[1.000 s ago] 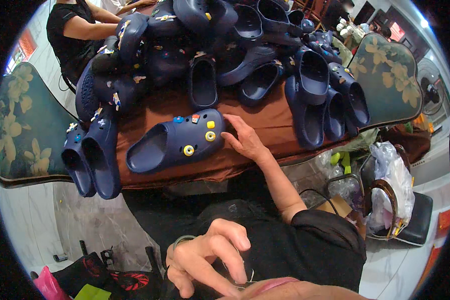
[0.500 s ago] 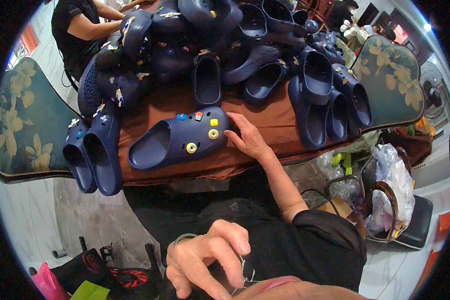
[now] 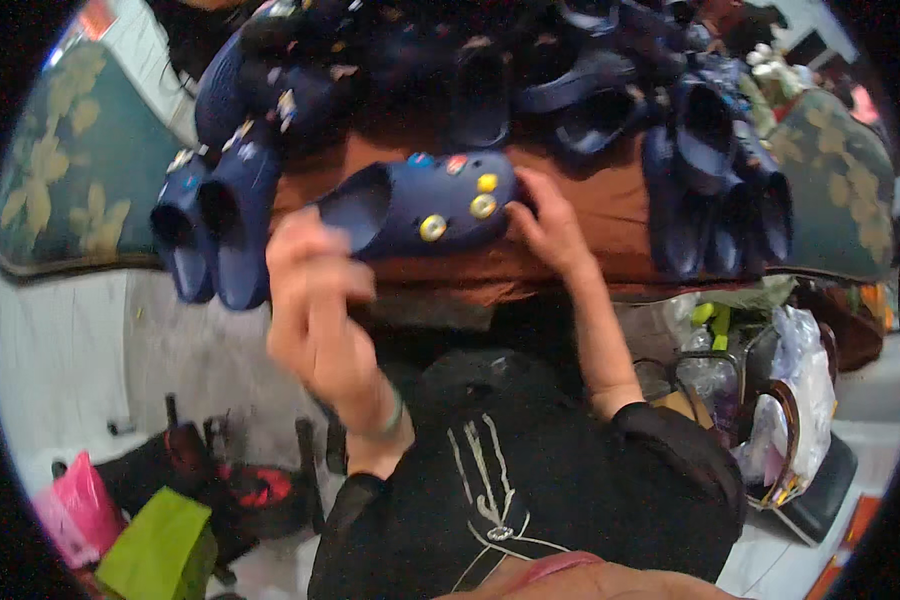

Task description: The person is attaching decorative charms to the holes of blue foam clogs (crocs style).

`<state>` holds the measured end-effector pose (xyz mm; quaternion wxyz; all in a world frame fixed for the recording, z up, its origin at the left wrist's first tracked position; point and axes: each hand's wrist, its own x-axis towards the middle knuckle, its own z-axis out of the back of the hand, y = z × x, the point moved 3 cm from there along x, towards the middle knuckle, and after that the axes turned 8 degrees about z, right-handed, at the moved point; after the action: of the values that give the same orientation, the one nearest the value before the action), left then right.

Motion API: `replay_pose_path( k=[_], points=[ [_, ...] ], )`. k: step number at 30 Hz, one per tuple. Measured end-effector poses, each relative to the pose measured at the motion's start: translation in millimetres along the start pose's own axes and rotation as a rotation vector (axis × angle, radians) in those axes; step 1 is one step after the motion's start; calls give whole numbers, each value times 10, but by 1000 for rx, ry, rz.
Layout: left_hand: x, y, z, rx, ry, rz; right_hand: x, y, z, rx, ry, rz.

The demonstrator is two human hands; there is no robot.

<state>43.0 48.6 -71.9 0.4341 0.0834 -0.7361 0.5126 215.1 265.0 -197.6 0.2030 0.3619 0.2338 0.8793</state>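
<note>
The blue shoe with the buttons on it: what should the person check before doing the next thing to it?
1. Navy clog lies flat on the brown table: ok.
2. Right hand steadies its toe end: ok.
3. Left hand is at the heel opening: ok.
4. Left hand holds a charm: cannot tell, blurred.
5. Yellow charms sit in their holes: ok.
6. Pair of clogs at the table edge safe from falling: not ok, they overhang.

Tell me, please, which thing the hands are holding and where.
The right hand steadies the navy foam clog with coloured charms at its toe end. The left hand is raised by its heel opening; any grip there cannot be told.
</note>
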Motion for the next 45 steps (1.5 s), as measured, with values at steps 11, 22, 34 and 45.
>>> replay_pose_path(
  k=[11, 22, 34, 45],
  points=[
    [152, 1396, -293, 324, 526, 856, 40, 22, -13, 7, 23, 0],
    [46, 1501, -435, -140, 869, 1083, 656, 493, 30, 3, 53, 258],
    [14, 1661, -470, -167, 872, 1060, 1004, 249, -329, 196, 364, 65],
    [19, 1598, -466, -123, 852, 1042, 934, 276, -585, -346, 69, 290]
  ],
)
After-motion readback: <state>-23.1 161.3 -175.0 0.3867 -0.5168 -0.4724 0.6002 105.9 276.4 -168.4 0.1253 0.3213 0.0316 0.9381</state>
